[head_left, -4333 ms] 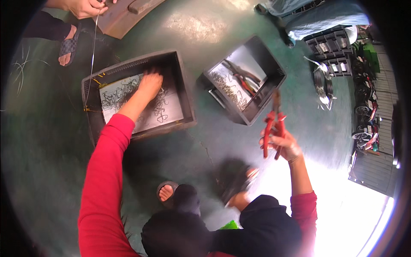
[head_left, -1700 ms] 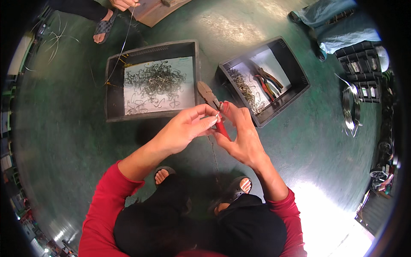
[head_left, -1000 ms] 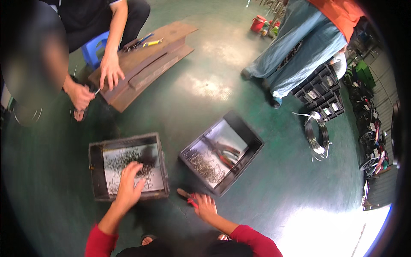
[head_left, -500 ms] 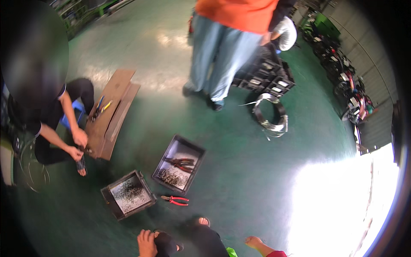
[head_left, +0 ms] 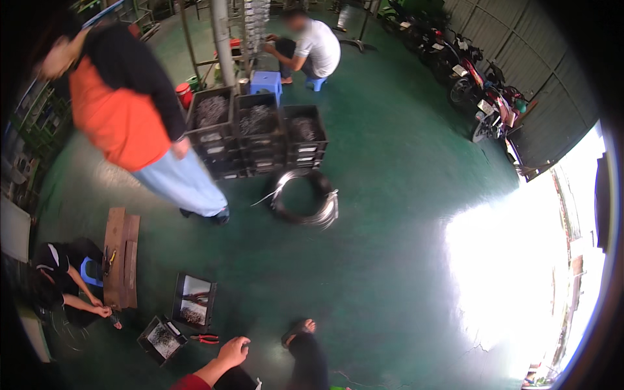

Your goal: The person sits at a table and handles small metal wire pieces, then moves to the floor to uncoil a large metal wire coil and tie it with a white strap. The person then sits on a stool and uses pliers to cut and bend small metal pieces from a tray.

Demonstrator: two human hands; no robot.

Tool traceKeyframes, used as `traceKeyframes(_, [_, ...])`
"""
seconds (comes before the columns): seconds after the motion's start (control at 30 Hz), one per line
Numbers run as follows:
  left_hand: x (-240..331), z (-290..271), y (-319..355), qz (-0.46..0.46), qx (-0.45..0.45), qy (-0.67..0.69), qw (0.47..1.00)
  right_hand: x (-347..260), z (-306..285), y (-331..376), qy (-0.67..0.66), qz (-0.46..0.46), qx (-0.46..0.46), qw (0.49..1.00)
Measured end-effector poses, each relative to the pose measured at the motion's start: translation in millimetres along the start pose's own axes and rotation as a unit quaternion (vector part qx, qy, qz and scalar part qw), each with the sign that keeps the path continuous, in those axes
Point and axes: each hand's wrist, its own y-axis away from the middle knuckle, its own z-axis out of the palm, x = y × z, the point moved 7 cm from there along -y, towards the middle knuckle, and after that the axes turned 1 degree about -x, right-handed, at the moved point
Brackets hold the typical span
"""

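Observation:
My left hand (head_left: 234, 352), at the end of a red sleeve, is over my dark-trousered left leg at the lower edge. Its fingers are loosely bent, with nothing visible held in them. Nearest to it, red-handled pliers (head_left: 205, 338) lie on the floor. Left of the pliers stands a dark bin (head_left: 147, 341) of small metal pieces. Behind them another dark bin (head_left: 210, 305) holds red-handled pliers and more small pieces. My right hand is out of view.
A coil of wire (head_left: 278, 201) lies in front of stacked black crates (head_left: 211, 146). An orange-vested person (head_left: 123, 117) stands left of them. One person (head_left: 55, 279) works beside a cardboard sheet (head_left: 116, 260); another (head_left: 318, 49) sits behind the crates. Motorbikes (head_left: 481, 91) line the right wall.
My view has tilted up, showing more of the crates and the seated person behind. The standing person now appears farther left. My right hand has left view.

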Motion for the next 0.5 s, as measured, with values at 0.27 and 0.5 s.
traceKeyframes(0.27, [160,-22,-182,-0.094,-0.058,0.032,0.993,-53,-274,10,-0.018,0.007,0.014,1.0])
traceKeyframes(0.5, [322,-57,-474,0.015,-0.099,-0.176,0.979,-169,-539,-102,0.032,-0.011,0.021,0.999])
